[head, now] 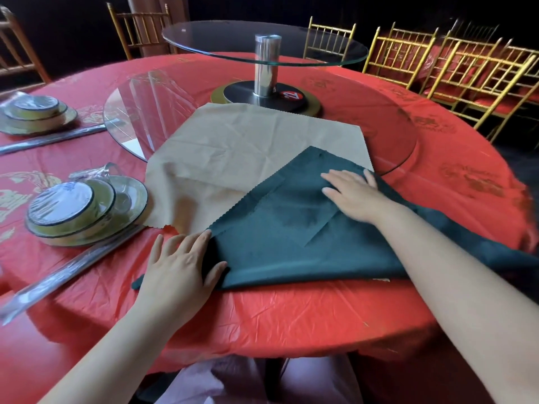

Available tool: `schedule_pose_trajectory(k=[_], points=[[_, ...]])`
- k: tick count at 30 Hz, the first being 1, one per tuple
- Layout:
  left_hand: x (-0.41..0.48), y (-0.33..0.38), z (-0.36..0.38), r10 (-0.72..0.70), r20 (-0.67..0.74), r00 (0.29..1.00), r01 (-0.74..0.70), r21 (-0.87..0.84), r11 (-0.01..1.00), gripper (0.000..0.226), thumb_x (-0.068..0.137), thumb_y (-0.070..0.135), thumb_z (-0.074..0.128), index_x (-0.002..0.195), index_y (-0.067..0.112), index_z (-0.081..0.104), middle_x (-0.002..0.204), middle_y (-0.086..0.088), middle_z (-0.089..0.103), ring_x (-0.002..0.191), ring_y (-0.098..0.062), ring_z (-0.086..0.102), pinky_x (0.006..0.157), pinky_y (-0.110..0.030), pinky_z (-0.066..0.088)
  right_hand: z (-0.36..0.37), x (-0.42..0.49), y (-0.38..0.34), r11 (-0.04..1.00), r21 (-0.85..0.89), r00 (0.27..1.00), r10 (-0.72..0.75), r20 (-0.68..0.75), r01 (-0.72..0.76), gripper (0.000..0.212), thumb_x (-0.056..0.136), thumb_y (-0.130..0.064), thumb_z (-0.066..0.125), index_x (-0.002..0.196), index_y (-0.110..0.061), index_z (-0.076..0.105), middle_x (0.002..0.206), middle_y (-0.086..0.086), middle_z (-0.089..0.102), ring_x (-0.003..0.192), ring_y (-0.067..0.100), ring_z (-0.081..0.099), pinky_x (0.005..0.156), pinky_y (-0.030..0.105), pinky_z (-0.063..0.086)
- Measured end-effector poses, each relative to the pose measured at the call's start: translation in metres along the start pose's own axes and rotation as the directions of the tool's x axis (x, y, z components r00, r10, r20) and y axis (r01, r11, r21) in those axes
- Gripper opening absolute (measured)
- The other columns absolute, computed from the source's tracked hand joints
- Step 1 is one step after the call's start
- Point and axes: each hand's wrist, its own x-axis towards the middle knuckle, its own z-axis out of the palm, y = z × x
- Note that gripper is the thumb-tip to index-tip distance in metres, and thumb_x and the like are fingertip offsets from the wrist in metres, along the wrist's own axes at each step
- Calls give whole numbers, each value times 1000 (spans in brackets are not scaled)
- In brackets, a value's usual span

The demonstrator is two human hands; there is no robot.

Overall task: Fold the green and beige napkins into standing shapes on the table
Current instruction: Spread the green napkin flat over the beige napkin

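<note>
Hands flat, gripping nothing: left hand (180, 266) at 7 o'clock, right hand (353, 196) at 2, pressing green napkin (291, 243). Best smooth outward, then crease sharply.

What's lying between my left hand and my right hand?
In the head view, only the green napkin spans from the left hand to the right hand, both resting on it.
</note>
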Motion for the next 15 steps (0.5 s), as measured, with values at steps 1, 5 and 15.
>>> schedule_pose_trajectory(k=[1, 5, 15], points=[[0, 0, 1, -2, 2, 1000, 2, -6, 1000, 67, 79, 58, 32, 119, 12, 61, 111, -2, 68, 104, -30, 60, 97, -53, 40, 2, 7, -7, 1000, -1, 999, 10, 36, -10, 50, 99, -43, 22, 147, -29, 20, 156, -6, 14, 144, 14, 8, 115, 44, -9], [1, -1, -1, -30, 1, 1000, 30, -90, 995, 67, 83, 58, 23, 122, 16, 58, 117, -1, 65, 110, -28, 56, 98, -44, 39, 4, 27, -20, 999, 5, 995, 49, 91, -50, 52, 99, -44, 15, 148, -27, 12, 158, -6, 5, 145, 14, 4, 114, 44, -10], [0, -4, -2, -54, -41, 998, 48, -123, 991, 61, 82, 52, 29, 116, 12, 60, 109, -4, 67, 95, -30, 60, 85, -33, 42, 7, 39, -27, 1000, 15, 995, 21, 93, -23, 53, 99, -44, 16, 149, -26, 9, 158, -6, 1, 145, 12, 2, 115, 44, -10]])
